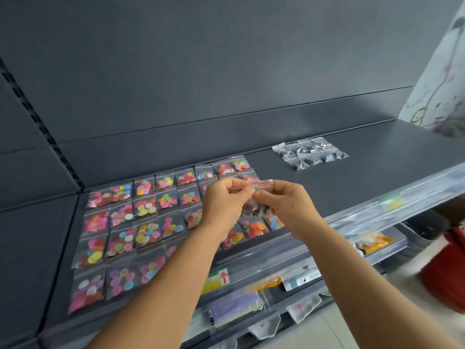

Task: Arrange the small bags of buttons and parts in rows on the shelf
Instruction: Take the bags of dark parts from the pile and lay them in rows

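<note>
Both hands hold one small clear bag of dark parts (pixel 256 209) above the grey shelf (pixel 352 177). My left hand (pixel 222 205) pinches the bag's red-striped zip top at its left end. My right hand (pixel 284 205) pinches the same top edge at the right. Under and left of the hands, several small bags of coloured buttons (pixel 141 222) lie in rows on the shelf. Farther back right, a small cluster of bags with dark and silvery parts (pixel 309 152) lies in two short rows.
The shelf has a dark back panel (pixel 226 84) and a clear price-strip front edge (pixel 392 205). Lower shelves hold orange packets (pixel 375 241), a purple pack (pixel 234 308) and white items. A red object (pixel 448 270) stands on the floor at the right.
</note>
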{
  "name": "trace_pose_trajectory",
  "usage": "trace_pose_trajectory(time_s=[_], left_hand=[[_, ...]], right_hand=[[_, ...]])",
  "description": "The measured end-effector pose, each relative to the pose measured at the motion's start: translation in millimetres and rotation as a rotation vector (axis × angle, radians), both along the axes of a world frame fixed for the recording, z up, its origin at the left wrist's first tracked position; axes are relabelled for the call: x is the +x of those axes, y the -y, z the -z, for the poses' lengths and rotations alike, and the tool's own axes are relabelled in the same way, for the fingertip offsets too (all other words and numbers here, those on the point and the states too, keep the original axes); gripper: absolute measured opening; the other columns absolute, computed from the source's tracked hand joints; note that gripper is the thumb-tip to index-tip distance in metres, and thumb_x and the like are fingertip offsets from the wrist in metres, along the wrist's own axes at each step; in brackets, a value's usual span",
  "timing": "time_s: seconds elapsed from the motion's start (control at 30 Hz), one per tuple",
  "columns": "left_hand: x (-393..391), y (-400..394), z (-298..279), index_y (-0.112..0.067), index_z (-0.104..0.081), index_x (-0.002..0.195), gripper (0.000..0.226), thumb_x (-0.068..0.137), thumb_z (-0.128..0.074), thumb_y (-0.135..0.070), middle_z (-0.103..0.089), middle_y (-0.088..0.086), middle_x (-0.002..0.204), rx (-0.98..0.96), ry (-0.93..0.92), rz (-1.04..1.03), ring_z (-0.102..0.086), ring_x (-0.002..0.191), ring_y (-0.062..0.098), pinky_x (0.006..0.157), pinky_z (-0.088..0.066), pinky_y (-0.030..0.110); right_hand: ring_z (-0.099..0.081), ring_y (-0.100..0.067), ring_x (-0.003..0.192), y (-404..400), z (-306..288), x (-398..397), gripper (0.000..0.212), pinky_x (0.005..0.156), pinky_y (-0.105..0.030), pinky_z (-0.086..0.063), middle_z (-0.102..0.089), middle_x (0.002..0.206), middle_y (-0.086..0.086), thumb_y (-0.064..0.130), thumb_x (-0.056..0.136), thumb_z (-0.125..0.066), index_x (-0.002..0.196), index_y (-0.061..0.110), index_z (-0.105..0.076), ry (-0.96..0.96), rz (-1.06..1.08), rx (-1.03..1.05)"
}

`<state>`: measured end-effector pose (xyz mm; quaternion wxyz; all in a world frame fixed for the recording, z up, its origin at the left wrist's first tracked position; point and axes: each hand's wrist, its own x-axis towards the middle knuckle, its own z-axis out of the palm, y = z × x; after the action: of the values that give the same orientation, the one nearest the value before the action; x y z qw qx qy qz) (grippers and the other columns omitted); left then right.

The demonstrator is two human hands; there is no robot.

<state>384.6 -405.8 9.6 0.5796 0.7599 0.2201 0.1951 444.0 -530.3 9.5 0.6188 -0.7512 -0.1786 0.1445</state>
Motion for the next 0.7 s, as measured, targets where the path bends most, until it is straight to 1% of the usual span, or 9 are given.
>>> trace_pose_trajectory(time_s=[0.1, 0.2, 0.37, 0.43, 0.5, 0.57, 0.6, 0.67, 0.7], left_hand=[[32.8, 16.3, -1.0, -0.026, -0.068, 0.077, 0.007, 0.081, -0.070, -0.021, -0.071, -0.011, 0.073, -0.010, -0.002, 0.087, -0.068, 0.072, 0.007, 0.064, -0.054, 0.023], [65.3, 27.9, -0.5, -0.026, -0.067, 0.077, 0.008, 0.084, -0.065, -0.022, -0.071, -0.006, 0.075, -0.031, 0.002, 0.150, -0.068, 0.075, 0.013, 0.064, -0.056, 0.029], [110.0, 39.0, 6.5, -0.025, -0.065, 0.073, 0.014, 0.087, -0.063, -0.025, -0.069, -0.004, 0.070, 0.011, -0.060, 0.231, -0.063, 0.063, 0.014, 0.070, -0.058, 0.038], [124.7, 44.2, 8.3, -0.024, -0.065, 0.071, 0.016, 0.087, -0.063, -0.023, -0.069, -0.002, 0.067, 0.001, -0.075, 0.260, -0.063, 0.058, 0.014, 0.070, -0.059, 0.040], [138.4, 49.7, 11.1, -0.022, -0.065, 0.071, 0.016, 0.087, -0.063, -0.022, -0.068, 0.001, 0.066, -0.015, -0.081, 0.257, -0.061, 0.055, 0.014, 0.070, -0.058, 0.042], [150.6, 55.3, 15.7, -0.020, -0.065, 0.071, 0.016, 0.087, -0.062, -0.021, -0.069, 0.003, 0.068, -0.025, -0.090, 0.240, -0.060, 0.053, 0.014, 0.070, -0.058, 0.044], [156.1, 58.1, 18.8, -0.020, -0.064, 0.071, 0.017, 0.087, -0.062, -0.020, -0.069, 0.002, 0.068, -0.026, -0.099, 0.231, -0.059, 0.053, 0.014, 0.071, -0.058, 0.045], [166.6, 63.6, 25.6, -0.019, -0.064, 0.070, 0.017, 0.087, -0.062, -0.018, -0.068, -0.001, 0.064, -0.024, -0.123, 0.215, -0.059, 0.053, 0.015, 0.071, -0.058, 0.046], [171.7, 66.4, 29.3, -0.019, -0.064, 0.069, 0.017, 0.086, -0.061, -0.018, -0.068, -0.002, 0.063, -0.013, -0.140, 0.205, -0.059, 0.054, 0.016, 0.071, -0.058, 0.046]], right_hand=[[-0.058, -0.011, 0.061, 20.1, 0.4, 25.1, 0.006, 0.061, -0.028, -0.049, -0.072, 0.071, -0.003, 0.019, 0.082, -0.071, 0.078, 0.018, -0.075, -0.014, 0.074, -0.007], [-0.058, -0.017, 0.065, 36.1, -0.8, 52.0, 0.005, 0.064, -0.034, -0.049, -0.073, 0.080, -0.013, 0.017, 0.081, -0.070, 0.079, 0.014, -0.074, -0.010, 0.171, -0.023], [-0.054, -0.018, 0.063, 57.3, -1.1, 98.9, 0.015, 0.066, -0.036, -0.047, -0.068, 0.078, -0.023, 0.019, 0.078, -0.071, 0.080, 0.004, -0.070, 0.005, 0.285, -0.096], [-0.051, -0.018, 0.061, 63.7, 1.7, 114.3, 0.014, 0.065, -0.035, -0.045, -0.065, 0.069, -0.016, 0.021, 0.082, -0.068, 0.078, 0.008, -0.071, -0.004, 0.293, -0.107], [-0.050, -0.019, 0.061, 69.1, 6.5, 128.8, 0.017, 0.064, -0.036, -0.045, -0.062, 0.066, -0.009, 0.021, 0.087, -0.060, 0.077, 0.012, -0.071, -0.022, 0.301, -0.110], [-0.052, -0.020, 0.063, 75.7, 11.9, 143.7, 0.021, 0.065, -0.036, -0.047, -0.065, 0.070, -0.013, 0.018, 0.090, -0.053, 0.080, 0.014, -0.071, -0.024, 0.308, -0.141], [-0.053, -0.017, 0.061, 79.9, 14.8, 151.7, 0.023, 0.063, -0.032, -0.047, -0.065, 0.069, -0.013, 0.016, 0.091, -0.051, 0.079, 0.013, -0.070, -0.010, 0.312, -0.174], [-0.049, -0.009, 0.048, 89.6, 20.6, 168.7, 0.022, 0.053, -0.022, -0.044, -0.058, 0.057, -0.003, 0.014, 0.090, -0.052, 0.072, 0.012, -0.065, 0.036, 0.333, -0.252], [-0.047, -0.006, 0.042, 94.2, 23.8, 177.7, 0.020, 0.049, -0.020, -0.043, -0.056, 0.054, 0.002, 0.014, 0.088, -0.054, 0.070, 0.014, -0.064, 0.059, 0.343, -0.284]])
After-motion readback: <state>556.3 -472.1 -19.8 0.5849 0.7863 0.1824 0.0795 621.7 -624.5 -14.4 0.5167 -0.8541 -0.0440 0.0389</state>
